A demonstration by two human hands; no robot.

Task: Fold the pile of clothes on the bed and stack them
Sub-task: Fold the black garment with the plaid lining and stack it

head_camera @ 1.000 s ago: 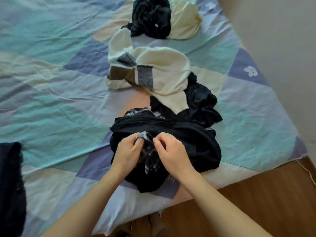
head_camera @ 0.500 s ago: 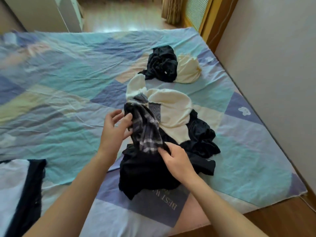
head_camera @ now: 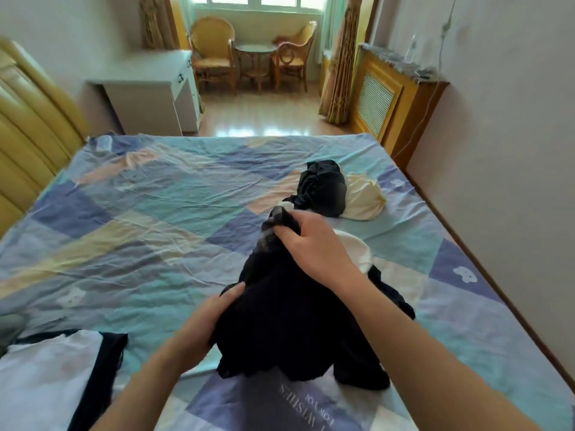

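A black garment with a grey plaid part at its top hangs lifted over the near side of the bed. My right hand grips its plaid upper end. Lower down, my left hand holds its left side, thumb curled over the fabric. A cream garment and more black cloth lie behind my right arm, partly hidden. Farther back lie a crumpled black garment and a cream one. A folded white and black piece lies at the near left.
The patchwork sheet spreads wide to the left and back. A yellow headboard bounds the left, a wall the right. Beyond the bed stand a white cabinet, two wicker chairs with a small table, and a wooden radiator cover.
The view has tilted up to show the room. My right hand has risen to grip the plaid top of the garment, my left hand has dropped to its lower left side, and the garment hangs higher.
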